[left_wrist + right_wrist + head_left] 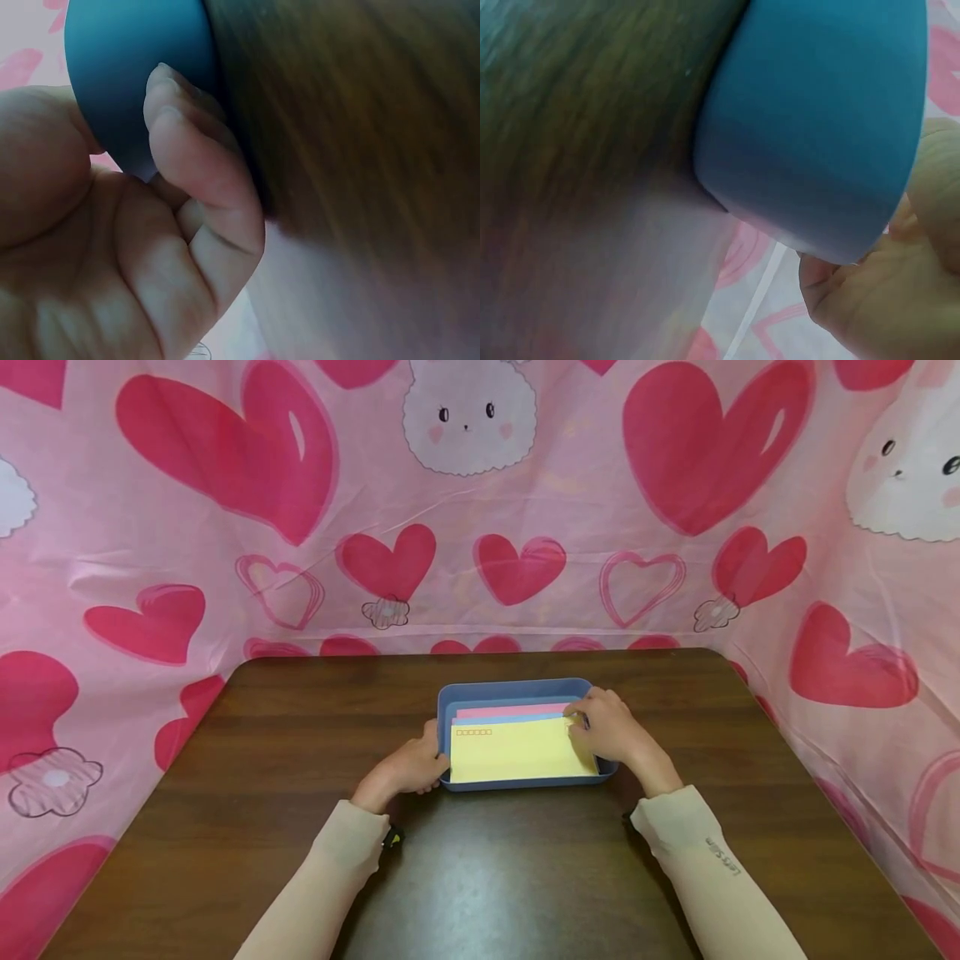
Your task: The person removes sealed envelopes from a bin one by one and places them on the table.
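Note:
A blue tray (517,690) stands on the table with a stack of paper envelopes in it. On top is a yellow envelope (517,752) with a row of small printed boxes; strips of a light blue envelope (510,720) and a pink envelope (510,711) show behind it. My left hand (415,762) grips the tray's left wall, its fingers curled against the outside (184,142). My right hand (609,727) reaches over the right rim. Its thumb and forefinger touch the envelopes' upper right corner, slightly apart; whether they pinch paper I cannot tell.
The dark wooden table (480,877) extends around the tray on every side. Pink cloth (555,502) printed with hearts and white faces hangs behind and at both sides. A dark strap (392,837) shows at the left cuff.

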A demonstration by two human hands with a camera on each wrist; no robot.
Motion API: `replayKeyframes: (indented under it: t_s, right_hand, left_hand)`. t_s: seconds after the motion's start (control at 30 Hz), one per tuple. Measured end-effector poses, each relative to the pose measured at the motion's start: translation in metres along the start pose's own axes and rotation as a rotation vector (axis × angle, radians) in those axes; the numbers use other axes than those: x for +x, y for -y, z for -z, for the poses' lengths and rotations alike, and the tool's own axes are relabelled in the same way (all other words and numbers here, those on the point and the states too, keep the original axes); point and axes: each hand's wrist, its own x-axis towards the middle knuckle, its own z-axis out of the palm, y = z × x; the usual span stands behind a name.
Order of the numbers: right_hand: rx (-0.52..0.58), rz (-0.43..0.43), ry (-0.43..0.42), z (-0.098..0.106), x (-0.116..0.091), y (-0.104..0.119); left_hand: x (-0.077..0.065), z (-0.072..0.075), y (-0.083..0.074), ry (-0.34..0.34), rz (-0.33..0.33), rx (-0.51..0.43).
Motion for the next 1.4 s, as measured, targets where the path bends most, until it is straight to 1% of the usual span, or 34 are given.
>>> replayKeyframes:
  t_s: [0.17, 0.27, 0.33, 0.47, 0.57, 0.77, 0.9, 1.0, 1.13, 1.3, 1.4]
  right_hand:
    - [0.111, -0.010, -0.043, 0.005, 0.001, -0.002]
    - [0.186, -0.056, -0.041, 0.009, 0.000, -0.003]
    - [0.261, -0.099, -0.013, 0.013, 0.000, -0.005]
    - [0.449, -0.208, 0.079, 0.021, -0.002, -0.012]
    - [0.542, -0.239, 0.149, 0.025, -0.004, -0.017]
    - [0.623, -0.197, 0.258, 0.031, -0.008, -0.022]
    - [0.624, -0.165, 0.287, 0.034, -0.010, -0.024]
    - [0.641, -0.146, 0.282, 0.035, -0.010, -0.023]
    - [0.732, -0.155, 0.254, 0.033, -0.008, -0.022]
    - [0.816, -0.201, 0.167, 0.031, -0.005, -0.023]
    - [0.826, -0.220, 0.110, 0.030, -0.005, -0.025]
  left_hand:
    - [0.000, -0.001, -0.002, -0.005, 0.007, -0.006]
    - [0.000, -0.001, -0.002, -0.009, 0.013, -0.009]
    - [0.000, 0.000, -0.002, -0.011, 0.018, -0.011]
    - [0.001, 0.000, 0.000, -0.014, 0.019, -0.005]
    - [0.001, 0.000, 0.000, -0.010, 0.017, -0.003]
    - [0.001, 0.000, 0.001, -0.010, 0.000, -0.013]
    - [0.002, 0.000, 0.001, -0.011, -0.011, -0.014]
    - [0.001, 0.000, 0.000, -0.011, -0.010, -0.012]
    - [0.000, 0.000, 0.000, -0.012, -0.008, -0.013]
    - [-0.001, 0.000, -0.001, -0.016, -0.009, -0.018]
    - [-0.001, -0.001, -0.001, -0.016, -0.011, -0.025]
